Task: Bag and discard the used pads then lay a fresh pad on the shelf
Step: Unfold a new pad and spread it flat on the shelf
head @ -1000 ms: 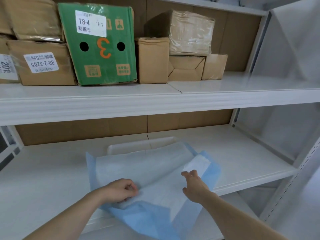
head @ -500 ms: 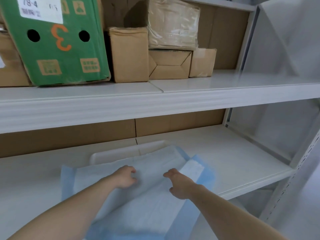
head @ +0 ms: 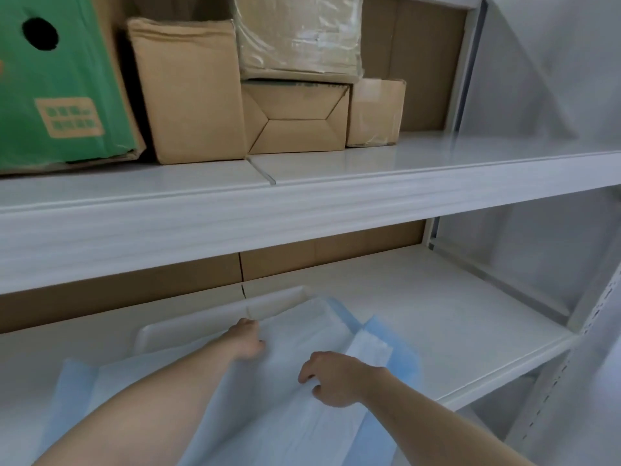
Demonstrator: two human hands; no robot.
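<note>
Both hands reached deeper — left hand (head: 248,339) pressing, right hand (head: 331,378) pinching the pad (head: 295,331).

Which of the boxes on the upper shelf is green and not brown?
The large green box at the far left, with a round black hole in its face. The other boxes beside it are plain brown cardboard.

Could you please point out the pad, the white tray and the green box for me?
pad (head: 295,338): head view, white top face.
white tray (head: 158,334): head view, left rim.
green box (head: 60,79): head view, front face.
</note>
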